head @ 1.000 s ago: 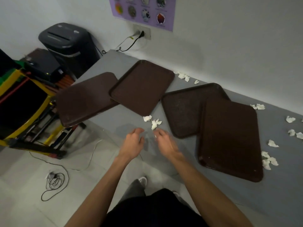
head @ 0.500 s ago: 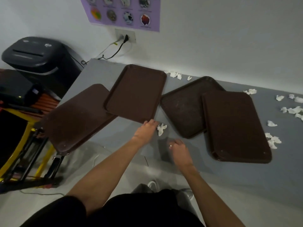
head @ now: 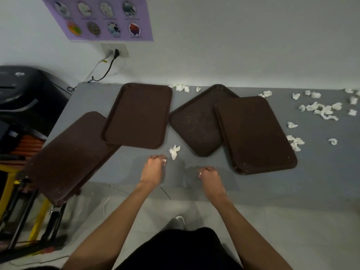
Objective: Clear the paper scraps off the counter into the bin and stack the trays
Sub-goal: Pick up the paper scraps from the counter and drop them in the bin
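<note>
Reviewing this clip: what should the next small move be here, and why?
Probably the left hand, which pinches a small bit, should reach slightly forward for the crumpled scrap lying on the counter just past its fingertips. It is the nearest loose piece; the right hand pinches a second bit.

1. My left hand (head: pixel 153 168) curls over a paper scrap (head: pixel 164 161); only its white tip shows.
2. My right hand (head: pixel 210 176) hides most of a white bit (head: pixel 200 173), too small to tell its shape.
3. The black bin (head: pixel 25 90) is blurred and cut off by the left edge.
4. The purple poster (head: pixel 101 18) is cut off at the top, its print unreadable.
5. The rightmost tray (head: pixel 253 133) covers a corner of the tray beneath (head: pixel 194 123).
</note>
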Action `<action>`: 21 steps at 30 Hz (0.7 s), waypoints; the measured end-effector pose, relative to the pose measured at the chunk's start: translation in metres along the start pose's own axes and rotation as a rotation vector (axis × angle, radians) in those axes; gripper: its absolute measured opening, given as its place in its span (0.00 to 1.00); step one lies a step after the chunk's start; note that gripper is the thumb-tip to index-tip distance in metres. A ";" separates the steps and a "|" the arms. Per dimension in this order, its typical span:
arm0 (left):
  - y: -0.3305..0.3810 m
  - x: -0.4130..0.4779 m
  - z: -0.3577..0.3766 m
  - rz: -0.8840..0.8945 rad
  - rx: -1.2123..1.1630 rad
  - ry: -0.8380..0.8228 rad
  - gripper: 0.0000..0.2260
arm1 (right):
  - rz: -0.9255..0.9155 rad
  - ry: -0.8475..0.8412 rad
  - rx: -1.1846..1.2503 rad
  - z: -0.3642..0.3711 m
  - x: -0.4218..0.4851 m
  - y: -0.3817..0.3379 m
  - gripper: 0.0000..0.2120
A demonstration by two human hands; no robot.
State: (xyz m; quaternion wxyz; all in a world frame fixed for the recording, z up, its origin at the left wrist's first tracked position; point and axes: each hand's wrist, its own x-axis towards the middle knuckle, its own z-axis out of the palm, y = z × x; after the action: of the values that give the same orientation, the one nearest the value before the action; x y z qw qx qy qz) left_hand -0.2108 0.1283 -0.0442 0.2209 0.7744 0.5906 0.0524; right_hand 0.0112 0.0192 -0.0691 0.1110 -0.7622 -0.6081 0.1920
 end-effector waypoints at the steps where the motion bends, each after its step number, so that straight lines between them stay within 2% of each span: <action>1: 0.009 -0.008 -0.002 -0.003 -0.025 0.017 0.13 | 0.019 0.023 0.045 -0.005 -0.005 0.006 0.11; 5: 0.064 -0.046 -0.006 0.088 -0.167 0.030 0.09 | 0.129 0.143 0.259 -0.033 -0.042 0.041 0.10; 10: 0.151 -0.084 0.025 0.136 -0.343 0.022 0.07 | 0.190 0.302 0.376 -0.084 -0.106 0.106 0.07; 15: 0.263 -0.132 0.079 0.203 -0.358 -0.053 0.08 | 0.249 0.424 0.436 -0.131 -0.182 0.193 0.10; 21: 0.396 -0.171 0.144 0.385 -0.375 -0.182 0.08 | 0.407 0.528 0.485 -0.168 -0.270 0.300 0.09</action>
State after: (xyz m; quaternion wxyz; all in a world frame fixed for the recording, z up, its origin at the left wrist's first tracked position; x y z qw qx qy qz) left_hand 0.1405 -0.1535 0.0175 0.3981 0.8196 0.3904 0.1321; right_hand 0.2983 -0.3021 0.0044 0.3994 -0.8418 -0.3326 0.1459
